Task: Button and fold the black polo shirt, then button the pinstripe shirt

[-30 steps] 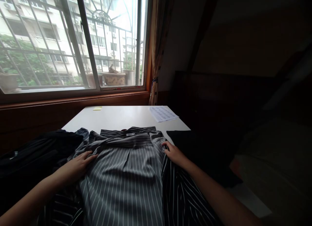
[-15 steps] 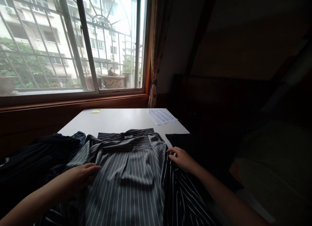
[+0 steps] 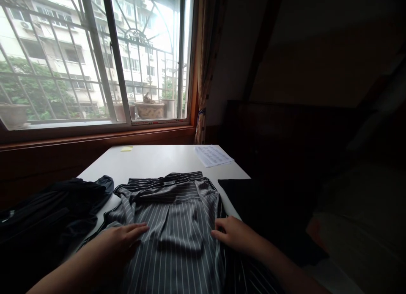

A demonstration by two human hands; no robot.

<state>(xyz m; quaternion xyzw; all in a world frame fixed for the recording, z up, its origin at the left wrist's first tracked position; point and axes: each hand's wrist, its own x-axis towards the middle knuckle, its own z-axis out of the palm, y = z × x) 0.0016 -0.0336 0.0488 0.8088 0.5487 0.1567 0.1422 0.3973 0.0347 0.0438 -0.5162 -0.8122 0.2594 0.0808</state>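
Observation:
A dark grey shirt with white stripes lies back side up, its collar toward the window and a pleat running down the middle. My left hand rests on the shirt's left side, fingers stretched over the cloth and thumb mostly hidden below. At the right edge, my right hand has its fingers curled, with thumb and forefinger on the side of the shirt. Darker striped cloth of the same shirt shows under and beside my right forearm. The lower end of the shirt runs out of view.
A pile of dark clothes lies at the left, and a flat dark cloth at the right. The white table carries printed papers and a yellow sticky note. Beyond stands a barred window with a tied curtain.
Both hands have moved inward over the shirt and nearer to me. The cloth at the left sleeve has been drawn in, baring table beside the dark pile. The view has tilted slightly up.

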